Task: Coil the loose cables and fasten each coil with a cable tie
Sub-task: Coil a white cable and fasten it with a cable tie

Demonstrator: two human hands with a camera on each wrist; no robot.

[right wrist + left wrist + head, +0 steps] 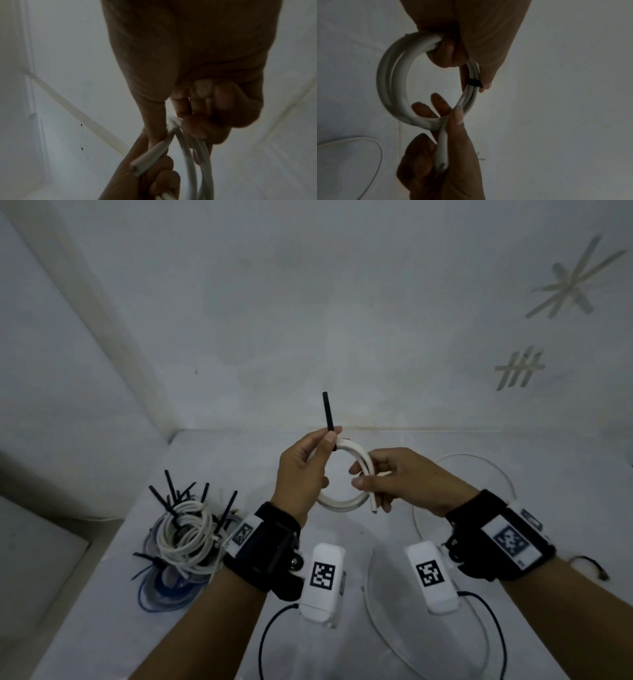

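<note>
I hold a small white cable coil up over the table between both hands. My left hand grips the coil's top left and pinches a black cable tie whose tail sticks straight up. In the left wrist view the cable tie is a band wrapped round the coil by my fingertips. My right hand grips the coil's right side, thumb over the strands. The cut cable end pokes down below it. The right wrist view shows that cable end beside the blurred coil.
A heap of tied white coils with black tie tails, over blue cables, lies left on the white table. A loose white cable loops at right, another thin cable near the front. White walls close in behind and left.
</note>
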